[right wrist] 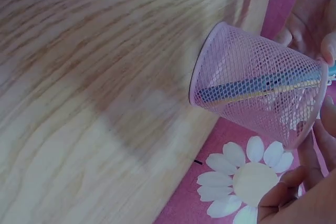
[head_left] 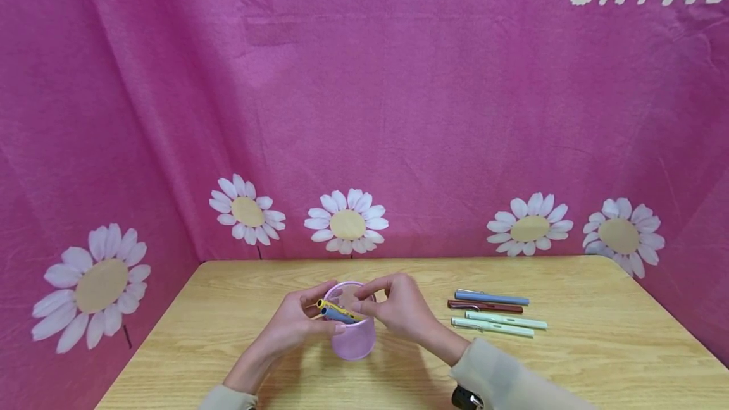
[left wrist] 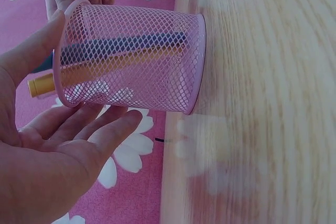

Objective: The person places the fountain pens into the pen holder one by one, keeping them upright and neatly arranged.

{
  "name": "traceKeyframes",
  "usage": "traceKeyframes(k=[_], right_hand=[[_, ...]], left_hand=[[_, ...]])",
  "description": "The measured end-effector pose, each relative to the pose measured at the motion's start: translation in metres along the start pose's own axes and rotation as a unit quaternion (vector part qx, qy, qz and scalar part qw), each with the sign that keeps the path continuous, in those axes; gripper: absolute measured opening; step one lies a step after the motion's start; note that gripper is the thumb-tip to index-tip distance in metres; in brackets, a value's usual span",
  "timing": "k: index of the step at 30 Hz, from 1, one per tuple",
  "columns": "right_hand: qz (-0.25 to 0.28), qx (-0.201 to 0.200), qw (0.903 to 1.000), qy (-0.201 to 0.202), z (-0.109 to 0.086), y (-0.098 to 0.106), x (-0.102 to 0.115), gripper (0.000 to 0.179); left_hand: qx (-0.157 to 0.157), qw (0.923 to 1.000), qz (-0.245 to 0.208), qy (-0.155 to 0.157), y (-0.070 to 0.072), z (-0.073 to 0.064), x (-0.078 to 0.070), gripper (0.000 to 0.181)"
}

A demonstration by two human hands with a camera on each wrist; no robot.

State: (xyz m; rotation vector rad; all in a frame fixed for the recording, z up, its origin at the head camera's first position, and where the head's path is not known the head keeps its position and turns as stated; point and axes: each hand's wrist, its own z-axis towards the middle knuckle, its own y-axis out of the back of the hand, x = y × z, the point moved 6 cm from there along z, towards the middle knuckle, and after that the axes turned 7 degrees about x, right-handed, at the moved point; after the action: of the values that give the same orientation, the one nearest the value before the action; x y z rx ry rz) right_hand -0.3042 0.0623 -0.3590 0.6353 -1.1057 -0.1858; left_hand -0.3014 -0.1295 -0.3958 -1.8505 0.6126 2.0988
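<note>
A pink mesh pen cup point(head_left: 353, 341) stands upright on the table in front of me. Inside it a yellow pen point(head_left: 330, 305) and a blue pen point(head_left: 336, 315) lean towards the left rim. My left hand point(head_left: 293, 321) holds the cup near its rim, thumb on the near side and fingers round the far side. At the opposite side of the rim is my right hand point(head_left: 401, 309), its thumb and index finger apart over the opening, no pen between them. In the left wrist view the yellow pen point(left wrist: 42, 85) pokes out past the rim.
Right of the cup lie a blue pen point(head_left: 495, 298), a dark red pen point(head_left: 490, 307) and two pale green pens point(head_left: 507, 320), roughly parallel. The wooden table point(head_left: 228, 296) ends at a pink curtain point(head_left: 433, 131) with daisies. A black watch point(head_left: 464, 397) shows at the right sleeve.
</note>
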Motion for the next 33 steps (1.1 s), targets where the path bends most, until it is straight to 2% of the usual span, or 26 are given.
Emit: traceKeyframes(k=[7, 13, 25, 33], right_hand=[[-0.016, -0.017, 0.9997, -0.010, -0.003, 0.018, 0.001, 0.010], [-0.028, -0.017, 0.9989, -0.034, -0.011, 0.040, -0.003, 0.008], [-0.069, 0.004, 0.9956, -0.064, -0.040, 0.087, -0.022, 0.012], [-0.091, 0.017, 0.9938, -0.062, -0.057, 0.107, -0.038, 0.014]], left_hand=[[-0.003, 0.9999, 0.013, 0.004, 0.001, 0.000, -0.002, 0.085], [-0.009, 0.9997, 0.022, 0.001, 0.001, 0.002, -0.003, 0.084], [-0.009, 0.9998, 0.015, 0.003, 0.001, 0.001, -0.001, 0.084], [-0.012, 0.9998, 0.015, 0.004, 0.001, 0.001, -0.001, 0.084]])
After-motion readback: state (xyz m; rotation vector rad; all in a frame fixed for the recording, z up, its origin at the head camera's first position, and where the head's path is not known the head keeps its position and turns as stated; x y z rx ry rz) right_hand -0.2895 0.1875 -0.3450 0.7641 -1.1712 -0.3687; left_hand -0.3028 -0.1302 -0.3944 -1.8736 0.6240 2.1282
